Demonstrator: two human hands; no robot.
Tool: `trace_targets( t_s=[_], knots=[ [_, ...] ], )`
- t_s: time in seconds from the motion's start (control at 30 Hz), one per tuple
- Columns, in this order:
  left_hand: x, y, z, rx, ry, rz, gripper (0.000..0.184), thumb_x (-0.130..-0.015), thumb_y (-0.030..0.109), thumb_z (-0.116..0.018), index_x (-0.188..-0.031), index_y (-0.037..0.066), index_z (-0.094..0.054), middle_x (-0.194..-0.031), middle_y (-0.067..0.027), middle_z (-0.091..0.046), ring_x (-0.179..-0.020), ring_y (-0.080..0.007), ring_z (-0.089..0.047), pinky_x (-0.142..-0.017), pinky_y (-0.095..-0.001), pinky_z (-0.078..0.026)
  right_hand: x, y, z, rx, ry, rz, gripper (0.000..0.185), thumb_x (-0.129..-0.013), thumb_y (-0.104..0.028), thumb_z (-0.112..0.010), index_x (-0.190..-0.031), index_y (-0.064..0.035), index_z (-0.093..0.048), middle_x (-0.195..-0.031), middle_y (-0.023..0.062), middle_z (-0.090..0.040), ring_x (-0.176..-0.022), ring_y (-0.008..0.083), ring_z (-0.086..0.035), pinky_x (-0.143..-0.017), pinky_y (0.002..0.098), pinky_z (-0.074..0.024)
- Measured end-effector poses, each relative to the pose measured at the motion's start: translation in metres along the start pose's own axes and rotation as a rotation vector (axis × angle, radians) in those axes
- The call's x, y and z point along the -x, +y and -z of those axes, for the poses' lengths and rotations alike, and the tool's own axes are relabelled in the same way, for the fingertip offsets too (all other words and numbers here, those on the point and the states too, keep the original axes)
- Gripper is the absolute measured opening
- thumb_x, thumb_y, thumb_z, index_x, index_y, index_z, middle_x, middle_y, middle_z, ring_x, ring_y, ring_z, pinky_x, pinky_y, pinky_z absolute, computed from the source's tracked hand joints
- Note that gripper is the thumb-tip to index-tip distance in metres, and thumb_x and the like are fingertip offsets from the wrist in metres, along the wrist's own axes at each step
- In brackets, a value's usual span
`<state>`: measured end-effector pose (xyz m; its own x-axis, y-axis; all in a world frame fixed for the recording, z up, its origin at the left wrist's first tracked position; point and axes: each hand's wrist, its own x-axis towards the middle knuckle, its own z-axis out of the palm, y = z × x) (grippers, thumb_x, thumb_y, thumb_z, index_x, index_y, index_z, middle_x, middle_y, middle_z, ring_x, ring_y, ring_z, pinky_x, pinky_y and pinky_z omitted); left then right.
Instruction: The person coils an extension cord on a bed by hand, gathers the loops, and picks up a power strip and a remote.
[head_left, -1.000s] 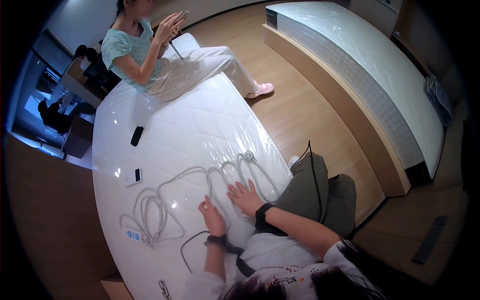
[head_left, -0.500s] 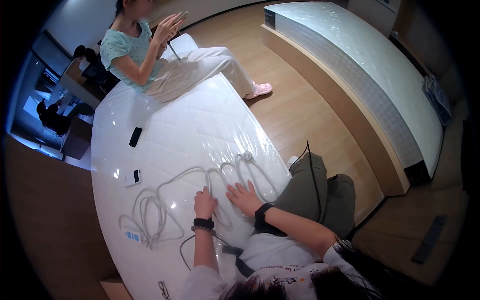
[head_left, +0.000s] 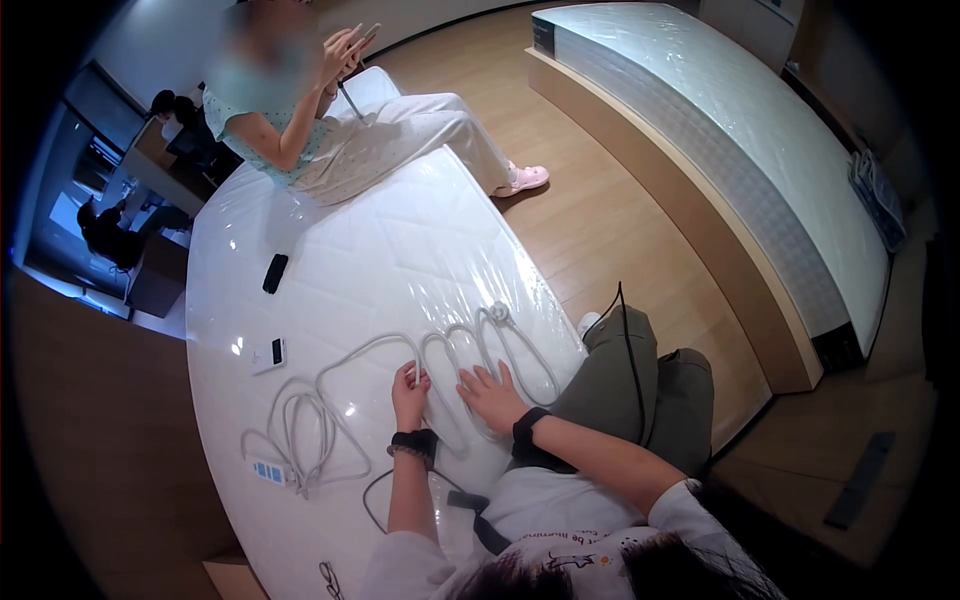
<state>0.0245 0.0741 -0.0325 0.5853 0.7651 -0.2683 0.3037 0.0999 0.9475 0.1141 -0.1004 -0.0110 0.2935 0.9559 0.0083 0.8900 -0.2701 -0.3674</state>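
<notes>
One power strip [head_left: 269, 471] lay leftmost on the plastic-covered mattress [head_left: 350, 270], near one white device [head_left: 269, 356] and one black item [head_left: 275, 273]. One grey cable [head_left: 385, 338] ran rightward from its coil beside the strip. The left hand [head_left: 409, 395] held it, fingers narrowed. The right hand [head_left: 493, 402], fingers spread, rested on its folded loops. One plug [head_left: 500, 312] lay beyond.
</notes>
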Motion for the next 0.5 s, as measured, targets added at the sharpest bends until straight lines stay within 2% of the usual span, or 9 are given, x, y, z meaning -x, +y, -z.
trace_targets(
  t_s=[0.07,0.17,0.27,0.37,0.47,0.5],
  knots=[
    [0.010,0.008,-0.004,0.173,0.037,0.028,0.030,-0.080,-0.009,-0.047,-0.109,-0.001,-0.049,-0.093,-0.0096,-0.057,-0.089,-0.0151,-0.055,-0.076,-0.0242,-0.046,0.000,0.000,0.001,-0.012,-0.008,-0.002,0.056,-0.072,-0.005,-0.053,-0.126,-0.0109,-0.041,-0.137,0.0111,-0.029,-0.127,0.0289,-0.028,-0.098,0.0604,-0.0157],
    [0.014,0.012,-0.012,-0.162,0.100,-0.070,0.031,-0.079,-0.009,-0.048,-0.109,-0.001,-0.049,-0.100,-0.0126,-0.056,-0.095,-0.0213,-0.054,-0.081,-0.0284,-0.045,0.001,0.000,0.000,0.000,0.060,0.003,0.041,-0.081,-0.012,-0.043,-0.122,-0.0104,-0.047,-0.134,0.0099,-0.035,-0.124,0.0282,-0.032,-0.098,0.0612,-0.0149],
    [0.026,0.022,-0.017,-0.932,0.244,-0.544,0.028,-0.080,-0.004,-0.048,-0.107,0.000,-0.049,-0.107,-0.0147,-0.053,-0.102,-0.0277,-0.050,-0.086,-0.0338,-0.041,0.002,0.000,0.001,-0.006,0.053,0.001,0.041,-0.081,-0.012,-0.043,-0.122,-0.0104,-0.047,-0.134,0.0097,-0.035,-0.124,0.0281,-0.032,-0.098,0.0612,-0.0148],
    [0.037,0.044,-0.024,-0.564,0.241,-0.237,0.026,-0.082,0.004,-0.048,-0.107,0.001,-0.051,-0.111,-0.0163,-0.050,-0.107,-0.0322,-0.045,-0.089,-0.0390,-0.038,0.000,0.000,0.001,-0.003,-0.007,-0.007,0.060,-0.070,-0.007,-0.057,-0.126,-0.0108,-0.040,-0.137,0.0105,-0.029,-0.126,0.0288,-0.028,-0.098,0.0603,-0.0161],
    [0.051,0.029,-0.007,-1.169,-0.025,-0.699,0.028,-0.083,0.013,-0.049,-0.109,0.002,-0.051,-0.115,-0.0157,-0.049,-0.108,-0.0319,-0.046,-0.088,-0.0403,-0.038,0.001,-0.001,0.003,0.017,0.035,-0.004,0.041,-0.082,-0.012,-0.043,-0.123,-0.0106,-0.046,-0.134,0.0095,-0.034,-0.124,0.0278,-0.032,-0.098,0.0608,-0.0146],
    [0.056,0.026,-0.005,-1.161,-0.085,-0.626,0.034,-0.080,0.016,-0.054,-0.110,0.000,-0.050,-0.118,-0.0181,-0.048,-0.111,-0.0329,-0.044,-0.090,-0.0419,-0.037,0.001,-0.001,0.002,0.018,0.040,-0.003,0.042,-0.082,-0.012,-0.043,-0.123,-0.0106,-0.046,-0.134,0.0094,-0.034,-0.124,0.0277,-0.032,-0.098,0.0605,-0.0145]
  ],
)
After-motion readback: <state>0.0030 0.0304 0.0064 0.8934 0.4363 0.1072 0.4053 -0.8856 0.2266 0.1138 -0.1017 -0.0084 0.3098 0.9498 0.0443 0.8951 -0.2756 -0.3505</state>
